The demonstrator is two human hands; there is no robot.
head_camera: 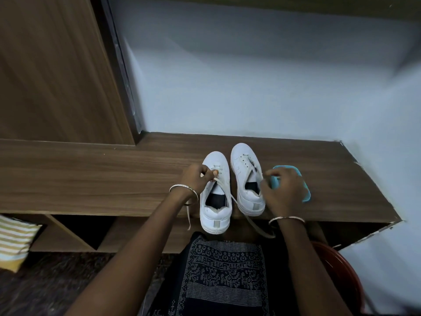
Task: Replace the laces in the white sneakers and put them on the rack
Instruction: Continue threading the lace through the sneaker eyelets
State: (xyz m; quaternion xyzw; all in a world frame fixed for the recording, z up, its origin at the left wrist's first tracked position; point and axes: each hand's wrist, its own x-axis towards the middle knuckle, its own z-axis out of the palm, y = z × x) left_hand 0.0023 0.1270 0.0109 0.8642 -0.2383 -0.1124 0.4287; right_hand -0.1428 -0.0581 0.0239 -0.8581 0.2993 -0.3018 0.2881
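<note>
The left hand [196, 176] pinches the lace [255, 225] at the forward eyelets of the left sneaker [216, 215]. This sneaker's heel overhangs the front edge of the wooden ledge [91, 174] and its long axis runs front to back. The lace trails rightward past the right sneaker [245, 160]. The right hand [284, 190] is nearer that free end, fingers loosely curled. Whether it grips anything cannot be told.

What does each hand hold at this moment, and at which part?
The left hand pinches the lace near the front eyelets of the left sneaker. The right hand curls beside the right sneaker; whether it holds anything cannot be told.
</note>
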